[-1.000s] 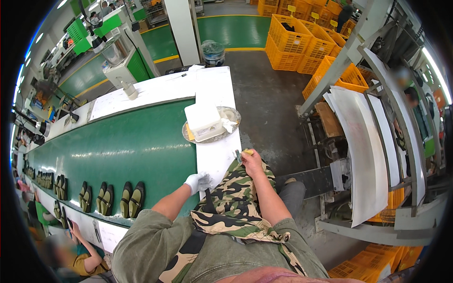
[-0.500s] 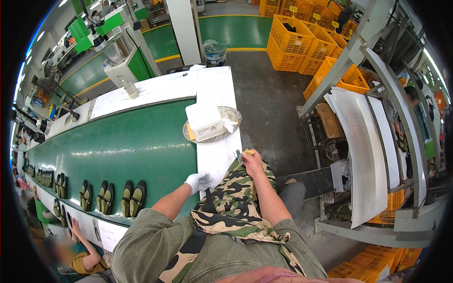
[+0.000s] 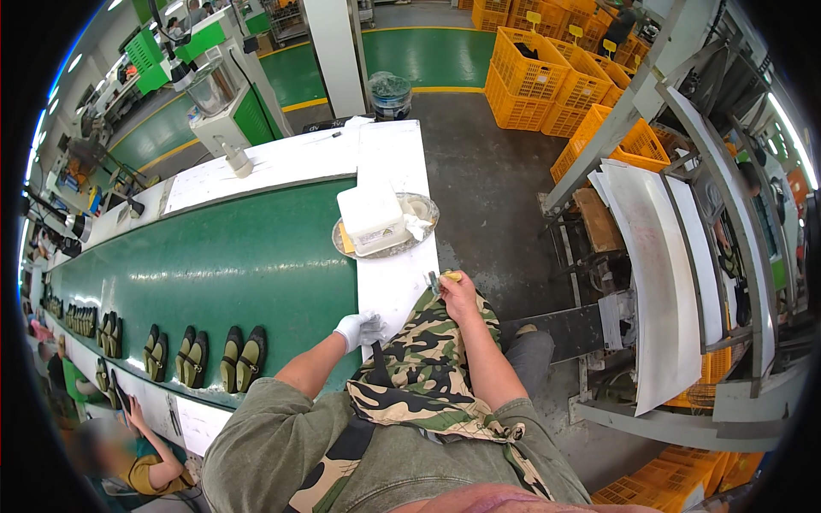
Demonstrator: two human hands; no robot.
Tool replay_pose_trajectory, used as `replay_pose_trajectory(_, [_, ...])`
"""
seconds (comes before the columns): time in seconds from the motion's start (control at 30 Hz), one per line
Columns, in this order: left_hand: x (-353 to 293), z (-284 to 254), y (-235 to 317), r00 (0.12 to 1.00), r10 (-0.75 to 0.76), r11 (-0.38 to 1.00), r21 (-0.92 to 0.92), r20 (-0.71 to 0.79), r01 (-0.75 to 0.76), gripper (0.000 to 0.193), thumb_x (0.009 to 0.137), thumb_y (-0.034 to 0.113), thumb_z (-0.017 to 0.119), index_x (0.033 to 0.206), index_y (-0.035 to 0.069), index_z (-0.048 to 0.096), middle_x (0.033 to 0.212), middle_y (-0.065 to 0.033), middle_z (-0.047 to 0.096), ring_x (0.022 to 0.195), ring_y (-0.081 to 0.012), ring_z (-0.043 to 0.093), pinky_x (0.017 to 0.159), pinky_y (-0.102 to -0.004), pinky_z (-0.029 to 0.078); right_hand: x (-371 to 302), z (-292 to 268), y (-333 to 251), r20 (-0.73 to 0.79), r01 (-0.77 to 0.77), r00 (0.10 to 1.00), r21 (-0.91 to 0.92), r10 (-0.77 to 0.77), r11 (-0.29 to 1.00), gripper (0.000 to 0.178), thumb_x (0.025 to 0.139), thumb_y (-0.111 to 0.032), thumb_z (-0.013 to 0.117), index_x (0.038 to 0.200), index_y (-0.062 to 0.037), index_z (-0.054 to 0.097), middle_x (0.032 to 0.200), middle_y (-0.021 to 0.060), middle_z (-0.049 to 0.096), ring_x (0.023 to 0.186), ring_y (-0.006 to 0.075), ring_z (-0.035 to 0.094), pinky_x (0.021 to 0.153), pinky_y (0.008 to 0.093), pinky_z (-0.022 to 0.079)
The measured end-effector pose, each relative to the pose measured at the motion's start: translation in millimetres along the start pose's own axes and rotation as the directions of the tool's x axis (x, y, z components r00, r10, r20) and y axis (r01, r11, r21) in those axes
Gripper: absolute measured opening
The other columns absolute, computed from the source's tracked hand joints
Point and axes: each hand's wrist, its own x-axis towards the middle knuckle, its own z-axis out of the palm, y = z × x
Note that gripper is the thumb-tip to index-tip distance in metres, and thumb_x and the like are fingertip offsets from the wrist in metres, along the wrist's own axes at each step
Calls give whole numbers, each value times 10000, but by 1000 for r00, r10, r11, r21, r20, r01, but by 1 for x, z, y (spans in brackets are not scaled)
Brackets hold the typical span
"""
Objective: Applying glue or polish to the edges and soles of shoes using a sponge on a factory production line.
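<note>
My right hand (image 3: 460, 299), bare, is closed around a small brush (image 3: 451, 275) with a yellow handle. The brush's greyish head points left over the edge of the white tabletop (image 3: 389, 295). On that same tabletop, beside the green conveyor belt (image 3: 256, 256), rests my left hand (image 3: 359, 331) in a white glove. Its fingers are loosely stretched and I see nothing in them. Ahead of both hands stands a white plastic tub (image 3: 374, 224) on an oval tray (image 3: 410, 245), with crumpled white tissue (image 3: 417, 227) beside the tub.
Pairs of dark and olive shoes (image 3: 244, 359) line the belt's near side. A co-worker (image 3: 150, 453) sits at lower left, hands near a shoe. A pump bottle (image 3: 238, 161) stands on the far ledge. Orange crates (image 3: 526, 77) and a metal rack (image 3: 590, 171) are to the right.
My hands and the brush hold nearly still. A person in the background by the orange crates has shifted slightly left.
</note>
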Motion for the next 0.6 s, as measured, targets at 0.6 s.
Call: replay_pose_trajectory(0.6, [-5, 1, 2, 1000, 6, 998, -66, -6, -6, 265, 965, 349, 579, 1064, 114, 649, 1079, -107, 719, 903, -331, 703, 821, -450, 513, -1, 5, -4, -11, 4, 1000, 3, -4, 1000, 152, 889, -24, 684, 967, -100, 577, 876, 7, 616, 769, 125, 591, 717, 291, 497])
